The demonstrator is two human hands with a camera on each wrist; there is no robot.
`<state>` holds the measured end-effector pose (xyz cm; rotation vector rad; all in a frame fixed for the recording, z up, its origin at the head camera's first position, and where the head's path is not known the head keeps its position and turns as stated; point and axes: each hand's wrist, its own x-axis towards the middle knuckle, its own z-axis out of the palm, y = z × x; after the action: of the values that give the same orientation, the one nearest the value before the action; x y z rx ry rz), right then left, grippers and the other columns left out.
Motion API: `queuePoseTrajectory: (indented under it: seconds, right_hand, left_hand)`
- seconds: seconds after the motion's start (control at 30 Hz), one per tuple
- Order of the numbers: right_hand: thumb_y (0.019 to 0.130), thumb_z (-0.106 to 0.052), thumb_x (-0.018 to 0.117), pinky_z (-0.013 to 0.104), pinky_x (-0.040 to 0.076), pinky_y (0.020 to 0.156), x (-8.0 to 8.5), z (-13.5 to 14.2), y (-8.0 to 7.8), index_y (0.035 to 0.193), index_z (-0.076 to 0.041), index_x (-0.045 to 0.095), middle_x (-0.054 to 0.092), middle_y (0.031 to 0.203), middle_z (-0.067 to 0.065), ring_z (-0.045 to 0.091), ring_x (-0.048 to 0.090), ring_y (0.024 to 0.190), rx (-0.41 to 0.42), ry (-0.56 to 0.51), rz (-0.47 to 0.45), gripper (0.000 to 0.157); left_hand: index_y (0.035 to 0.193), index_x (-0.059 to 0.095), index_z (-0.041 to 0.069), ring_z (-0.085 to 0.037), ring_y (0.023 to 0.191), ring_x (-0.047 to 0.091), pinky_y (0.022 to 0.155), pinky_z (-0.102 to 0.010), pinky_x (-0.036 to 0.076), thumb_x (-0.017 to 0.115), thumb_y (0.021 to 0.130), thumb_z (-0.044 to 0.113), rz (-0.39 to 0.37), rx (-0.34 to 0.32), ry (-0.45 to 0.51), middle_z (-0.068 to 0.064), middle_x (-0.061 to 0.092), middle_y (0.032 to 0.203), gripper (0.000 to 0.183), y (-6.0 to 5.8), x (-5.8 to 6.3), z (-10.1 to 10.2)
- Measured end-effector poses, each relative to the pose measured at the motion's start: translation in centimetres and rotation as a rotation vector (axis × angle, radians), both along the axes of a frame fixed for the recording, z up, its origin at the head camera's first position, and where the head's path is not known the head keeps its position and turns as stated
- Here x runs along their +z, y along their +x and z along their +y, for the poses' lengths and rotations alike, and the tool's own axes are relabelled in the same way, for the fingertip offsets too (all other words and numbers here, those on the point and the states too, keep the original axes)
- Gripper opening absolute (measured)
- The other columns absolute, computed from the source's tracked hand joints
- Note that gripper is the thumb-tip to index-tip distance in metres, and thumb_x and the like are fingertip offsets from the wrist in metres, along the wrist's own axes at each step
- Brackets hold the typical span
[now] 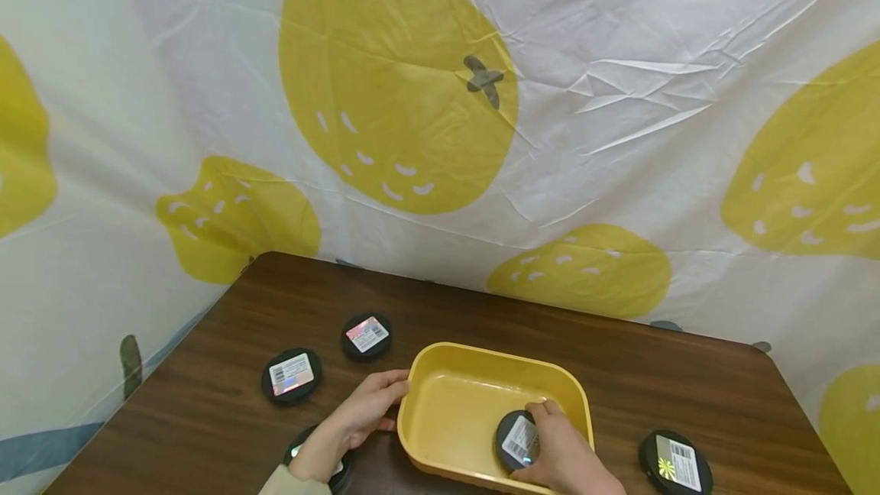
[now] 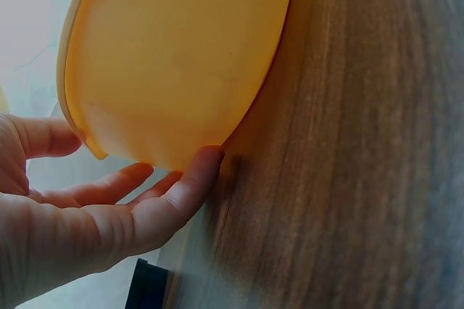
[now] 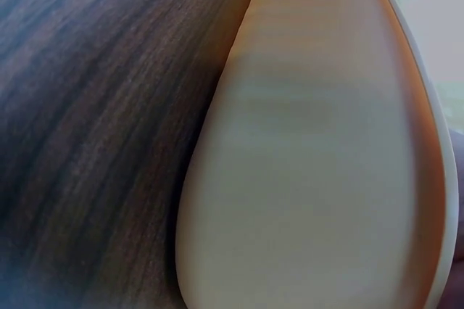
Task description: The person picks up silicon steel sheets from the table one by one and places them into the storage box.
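Observation:
A yellow plastic tub with rounded corners stands on the brown table. Against its left end, from outside, the fingers of my left hand rest spread out. The left wrist view shows those fingertips at the tub's outer wall. My right hand reaches over the near right side into the tub and grips a round black disc with a white barcode label, thumb and fingers at its edge. In the right wrist view the tub's outer wall hides most of that hand.
More labelled black discs lie on the table: one at the far left, one left of it, one partly beneath my left wrist, one to the right. A fruit-printed cloth hangs behind the table.

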<state>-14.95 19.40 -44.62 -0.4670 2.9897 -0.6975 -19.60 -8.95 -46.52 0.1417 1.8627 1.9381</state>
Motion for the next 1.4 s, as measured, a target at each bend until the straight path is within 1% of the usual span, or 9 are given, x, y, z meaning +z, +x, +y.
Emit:
queuePoseTrajectory:
  seconds: [0.23, 0.53, 0.73, 0.83, 0.97, 1.07, 1.2, 1.3, 1.4]
  right_hand:
    - [0.044, -0.022, 0.092, 0.039, 0.049, 0.073, -0.2, 0.1, 0.0, 0.110, 0.006, 0.054, 0.053, 0.100, 0.012, 0.021, 0.052, 0.083, 0.016, 0.001, 0.033, 0.080]
    - [0.045, -0.018, 0.092, 0.041, 0.048, 0.072, -0.1, 0.1, 0.1, 0.111, 0.007, 0.052, 0.051, 0.101, 0.014, 0.025, 0.053, 0.084, 0.033, 0.004, 0.026, 0.081]
    - [0.044, -0.018, 0.092, 0.042, 0.048, 0.075, -0.1, 0.1, 0.0, 0.111, 0.008, 0.052, 0.052, 0.102, 0.016, 0.027, 0.054, 0.086, 0.045, 0.019, 0.040, 0.082]
    - [0.044, -0.018, 0.093, 0.045, 0.048, 0.079, 0.0, 0.0, 0.1, 0.114, 0.010, 0.051, 0.053, 0.106, 0.020, 0.030, 0.055, 0.091, 0.036, 0.016, 0.027, 0.086]
    - [0.047, -0.019, 0.093, 0.048, 0.045, 0.085, 0.5, 0.0, 0.3, 0.120, 0.013, 0.049, 0.051, 0.115, 0.025, 0.036, 0.054, 0.100, -0.012, -0.040, -0.023, 0.091]
    - [0.053, -0.019, 0.091, 0.049, 0.044, 0.088, 1.1, 0.0, 0.4, 0.122, 0.012, 0.050, 0.052, 0.118, 0.025, 0.037, 0.053, 0.105, -0.047, -0.097, -0.031, 0.085]
    - [0.061, -0.012, 0.086, 0.047, 0.046, 0.086, 1.9, 0.2, 0.3, 0.116, 0.010, 0.056, 0.057, 0.114, 0.022, 0.037, 0.056, 0.104, -0.065, -0.121, 0.033, 0.067]
    - [0.062, -0.008, 0.085, 0.046, 0.046, 0.085, 2.1, 0.3, 0.3, 0.114, 0.009, 0.059, 0.059, 0.112, 0.021, 0.036, 0.057, 0.103, -0.082, -0.119, 0.056, 0.061]
    - [0.062, -0.009, 0.085, 0.046, 0.047, 0.085, 2.2, 0.5, 0.3, 0.114, 0.008, 0.059, 0.060, 0.112, 0.020, 0.035, 0.057, 0.103, -0.096, -0.119, 0.054, 0.060]
  left_hand:
    - [0.134, 0.038, -0.013, -0.022, 0.100, 0.054, 0.070, -0.039, 0.052, 0.042, 0.098, 0.017, -0.001, 0.003, 0.003, -0.021, 0.054, 0.121, 0.047, -0.1, -0.1, 0.0]
    - [0.135, 0.037, -0.013, -0.021, 0.098, 0.054, 0.069, -0.039, 0.052, 0.041, 0.099, 0.017, -0.001, 0.000, -0.007, -0.021, 0.054, 0.121, 0.047, -0.1, -0.2, 0.0]
    - [0.134, 0.037, -0.013, -0.021, 0.098, 0.054, 0.069, -0.038, 0.051, 0.042, 0.098, 0.017, -0.002, 0.004, -0.001, -0.020, 0.054, 0.120, 0.047, 0.0, 0.0, -0.1]
    - [0.134, 0.038, -0.012, -0.021, 0.098, 0.054, 0.068, -0.037, 0.051, 0.043, 0.098, 0.018, -0.002, 0.006, 0.002, -0.020, 0.055, 0.120, 0.047, 0.0, 0.0, 0.0]
    - [0.134, 0.037, -0.013, -0.020, 0.097, 0.055, 0.069, -0.037, 0.052, 0.042, 0.098, 0.017, -0.002, -0.002, 0.007, -0.020, 0.055, 0.120, 0.048, 0.0, 0.0, 0.0]
    - [0.135, 0.036, -0.013, -0.020, 0.097, 0.055, 0.069, -0.038, 0.052, 0.041, 0.099, 0.017, -0.004, -0.004, 0.006, -0.021, 0.054, 0.120, 0.047, 0.0, -0.1, 0.1]
    - [0.135, 0.036, -0.013, -0.020, 0.097, 0.055, 0.069, -0.038, 0.052, 0.040, 0.099, 0.016, -0.003, 0.000, 0.000, -0.021, 0.054, 0.120, 0.047, 0.1, 0.0, 0.0]
    - [0.135, 0.036, -0.013, -0.020, 0.096, 0.055, 0.069, -0.038, 0.052, 0.040, 0.099, 0.016, -0.003, 0.002, -0.001, -0.022, 0.054, 0.119, 0.047, 0.1, 0.1, 0.0]
    - [0.135, 0.036, -0.013, -0.021, 0.097, 0.054, 0.070, -0.038, 0.052, 0.040, 0.099, 0.016, -0.005, 0.003, -0.003, -0.022, 0.054, 0.120, 0.047, 0.1, 0.1, 0.0]
